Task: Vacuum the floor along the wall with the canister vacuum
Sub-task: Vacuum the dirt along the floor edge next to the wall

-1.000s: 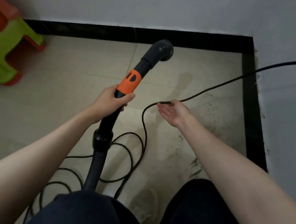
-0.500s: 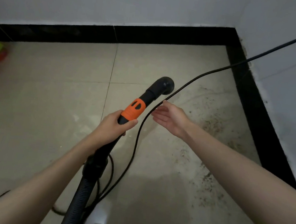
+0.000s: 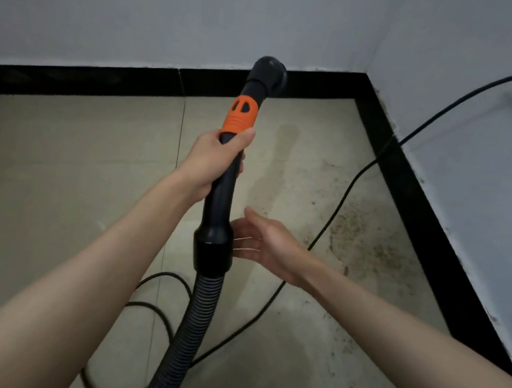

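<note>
- Head view, left to right: left hand wraps the black vacuum wand just below the orange grip collar; nozzle end is raised, level with the black baseboard at the back wall, off the floor.
- Corrugated hose runs down from the wand cuff toward the bottom edge; canister itself not in frame.
- Right hand is open, fingers straight, beside the hose cuff; contact unclear, holding nothing.
- Step, my read: setting up a two-handed hold before the pass. Next: right hand takes the cuff, nozzle drops to the tile floor along the baseboard.
- Dirt patch sits near the right-hand wall, in the corner.
- Obstacle: power cord crosses that patch, loops on the floor behind the hose, and rises to the right wall; nozzle could snag it.
</note>
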Demonstrator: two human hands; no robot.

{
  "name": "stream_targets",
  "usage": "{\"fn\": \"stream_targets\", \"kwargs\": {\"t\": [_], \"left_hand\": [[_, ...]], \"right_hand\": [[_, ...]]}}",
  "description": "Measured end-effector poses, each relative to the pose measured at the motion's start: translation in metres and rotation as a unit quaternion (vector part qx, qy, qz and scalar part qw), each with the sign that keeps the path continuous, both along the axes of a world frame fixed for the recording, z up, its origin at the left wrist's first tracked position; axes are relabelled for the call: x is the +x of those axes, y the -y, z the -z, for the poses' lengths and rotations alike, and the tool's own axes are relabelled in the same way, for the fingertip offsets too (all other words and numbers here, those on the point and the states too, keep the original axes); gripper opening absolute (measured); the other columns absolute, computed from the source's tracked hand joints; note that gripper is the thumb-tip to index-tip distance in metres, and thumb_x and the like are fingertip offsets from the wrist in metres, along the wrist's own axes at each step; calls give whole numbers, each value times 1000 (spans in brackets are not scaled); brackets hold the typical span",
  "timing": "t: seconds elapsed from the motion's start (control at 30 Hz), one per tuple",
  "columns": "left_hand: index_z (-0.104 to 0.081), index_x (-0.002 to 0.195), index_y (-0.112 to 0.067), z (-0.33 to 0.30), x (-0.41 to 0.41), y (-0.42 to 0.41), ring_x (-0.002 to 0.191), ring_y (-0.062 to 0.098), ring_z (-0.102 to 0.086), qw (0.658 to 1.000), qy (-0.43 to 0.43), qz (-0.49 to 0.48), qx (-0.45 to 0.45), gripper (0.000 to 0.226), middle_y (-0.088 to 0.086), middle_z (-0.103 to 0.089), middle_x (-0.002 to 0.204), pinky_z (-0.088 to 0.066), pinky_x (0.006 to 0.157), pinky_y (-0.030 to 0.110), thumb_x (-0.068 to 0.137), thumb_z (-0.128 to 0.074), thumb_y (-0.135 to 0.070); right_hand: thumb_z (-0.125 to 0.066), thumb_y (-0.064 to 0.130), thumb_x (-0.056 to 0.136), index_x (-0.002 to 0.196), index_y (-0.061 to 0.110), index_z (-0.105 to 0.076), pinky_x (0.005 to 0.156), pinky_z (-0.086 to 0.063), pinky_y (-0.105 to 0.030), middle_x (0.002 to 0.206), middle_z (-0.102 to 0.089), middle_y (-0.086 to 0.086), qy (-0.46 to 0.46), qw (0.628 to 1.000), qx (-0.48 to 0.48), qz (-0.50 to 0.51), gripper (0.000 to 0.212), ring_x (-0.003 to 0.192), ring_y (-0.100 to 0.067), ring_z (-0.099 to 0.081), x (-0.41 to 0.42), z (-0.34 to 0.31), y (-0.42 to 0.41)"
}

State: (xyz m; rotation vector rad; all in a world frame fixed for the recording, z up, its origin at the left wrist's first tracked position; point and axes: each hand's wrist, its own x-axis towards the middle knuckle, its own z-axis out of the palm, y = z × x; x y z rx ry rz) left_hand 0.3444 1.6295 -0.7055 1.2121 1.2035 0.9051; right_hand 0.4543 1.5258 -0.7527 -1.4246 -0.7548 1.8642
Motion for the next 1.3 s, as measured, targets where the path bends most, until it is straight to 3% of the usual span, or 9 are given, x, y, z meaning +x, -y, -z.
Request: {"fn": "stream_targets", "kwargs": {"t": [0.1, 0.17, 0.27, 0.4, 0.53, 0.67, 0.93, 1.03, 1.3], "left_hand": [[-53, 81, -12, -4, 19, -8, 46, 12, -51, 999, 42, 3, -19, 22, 1, -54, 58, -46, 49, 24, 90, -63, -28], [-52, 79, -11, -4, 31, -9, 44, 12, -50, 997, 72, -14, -37, 23, 2, -53, 58, -46, 48, 23, 91, -63, -27], [-52, 79, -10, 0, 46, -6, 43, 11, -50, 993, 90, -36, -59, 24, 3, -53, 59, -46, 48, 22, 91, -63, -28], [-53, 77, -9, 11, 62, 1, 47, 12, -51, 988, 107, -57, -93, 29, 3, -53, 60, -48, 50, 22, 92, -61, -32], [-52, 94, -5, 27, 66, 0, 60, 16, -55, 978, 87, -97, -164, 37, 5, -55, 72, -51, 59, 28, 93, -55, -42], [-46, 101, -5, 62, 61, 11, 71, 20, -58, 958, 122, -139, -218, 37, 8, -57, 82, -52, 70, 34, 94, -54, -40], [-43, 105, -5, 118, 36, 28, 79, 22, -59, 942, 117, -197, -247, 38, 9, -57, 86, -51, 84, 38, 97, -49, -41], [-44, 110, -3, 127, 35, 22, 77, 21, -58, 946, 106, -180, -247, 43, 8, -56, 85, -51, 79, 36, 96, -48, -44], [-48, 86, -8, 134, 67, 2, 58, 16, -56, 959, 95, -87, -255, 36, 4, -55, 68, -50, 59, 29, 96, -49, -42]], "right_hand": [[-29, 44, 105, 111, 18, -60, 106, -42, -39, 120, -64, -14, -39, 999, 15, 13, 41, 114, -23, -58, -7, -6, 3], [-29, 51, 102, 113, 20, -59, 111, -39, -43, 112, -64, -9, -58, 997, 34, 40, 44, 114, -24, -57, -6, -5, 4], [-47, 62, 86, 103, 13, -59, 101, -47, -53, 102, -65, -14, 61, 991, 105, 52, 53, 97, -28, -62, 0, 0, 12], [-64, 40, 91, 87, 14, -57, 85, -51, -61, 86, -62, -15, 120, 971, 173, 112, 27, 80, -32, -62, 12, 4, 21], [-65, 33, 92, 79, 9, -57, 72, -54, -55, 75, -61, -16, 142, 976, 148, 70, 29, 69, -30, -60, 38, 3, 15], [-63, 40, 91, 83, 5, -58, 44, -52, -31, 62, -66, -8, 88, 993, 63, -54, 36, 50, -23, -63, 72, 9, 18], [-65, 43, 90, 88, 6, -61, 48, -53, -29, 76, -67, -11, 151, 980, 8, -129, 38, 54, -22, -65, 59, 36, 17], [-64, 44, 90, 89, 6, -66, 67, -56, -37, 89, -71, -16, 237, 964, 29, -114, 39, 71, -25, -68, 53, 48, 13], [-61, 57, 84, 75, 26, -55, 60, -51, -30, 64, -64, 7, 354, 928, 119, -10, 32, 59, -7, -64, 58, 84, 13]]}}
